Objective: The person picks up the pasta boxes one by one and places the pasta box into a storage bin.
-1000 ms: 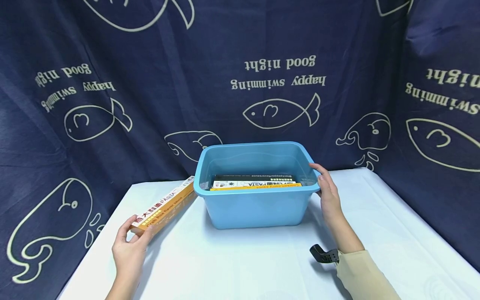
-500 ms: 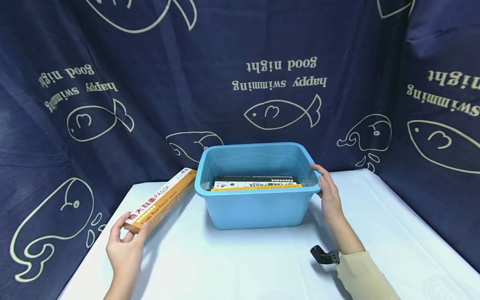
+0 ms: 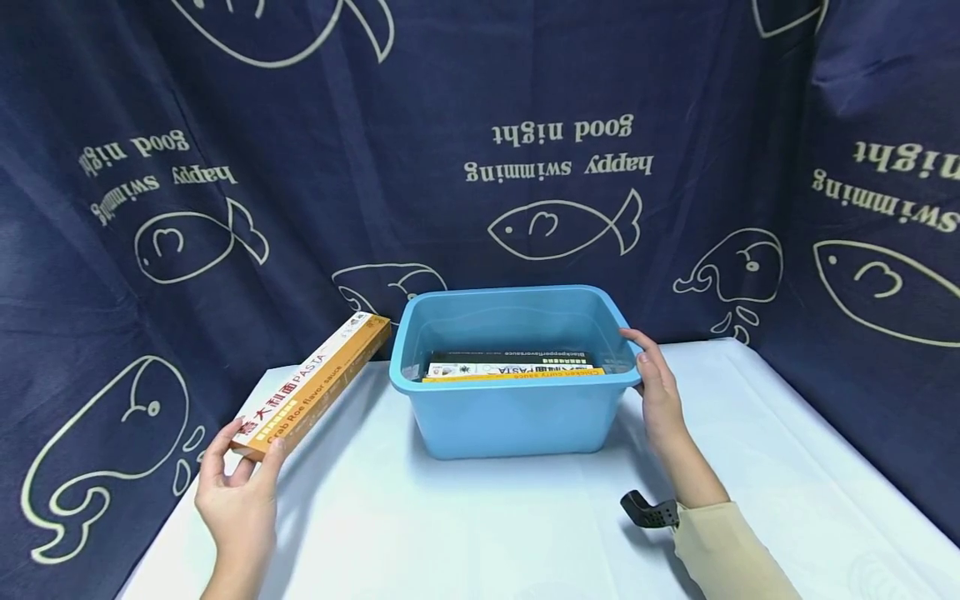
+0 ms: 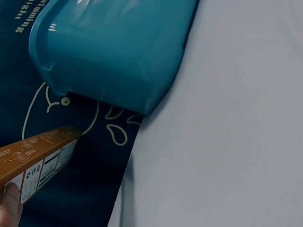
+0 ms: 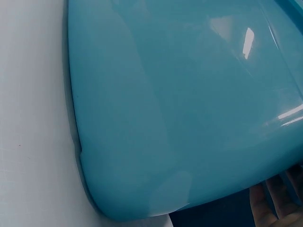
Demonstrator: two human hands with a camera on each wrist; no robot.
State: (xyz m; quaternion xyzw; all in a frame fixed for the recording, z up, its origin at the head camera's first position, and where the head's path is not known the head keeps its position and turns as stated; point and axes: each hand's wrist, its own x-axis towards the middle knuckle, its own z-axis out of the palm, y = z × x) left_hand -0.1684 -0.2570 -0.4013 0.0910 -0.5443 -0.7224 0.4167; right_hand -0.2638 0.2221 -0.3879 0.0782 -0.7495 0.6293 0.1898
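My left hand [image 3: 238,504] pinches the near end of a long orange-and-white pasta box [image 3: 315,383] labelled Crab Roe flavor sauce. The box slants up and away, its far end raised beside the bin's left rim. A fingertip [image 4: 10,201] on the box shows in the left wrist view. My right hand [image 3: 660,404] holds the right rim of a blue plastic bin [image 3: 517,421], one finger over the edge and others below it. Inside the bin lie a black box [image 3: 487,357], a white pasta box [image 3: 480,367] and a yellow box [image 3: 525,377], side by side.
A white cloth [image 3: 465,525] covers the table. Behind and at both sides hangs a dark blue curtain [image 3: 420,167] printed with fish and whales. A black strap-like piece [image 3: 648,510] sticks out at my right wrist by the beige sleeve [image 3: 731,550].
My left hand has drawn the pasta box left and towards me, and the box's far end has risen off the table. The right hand and bin stay put.
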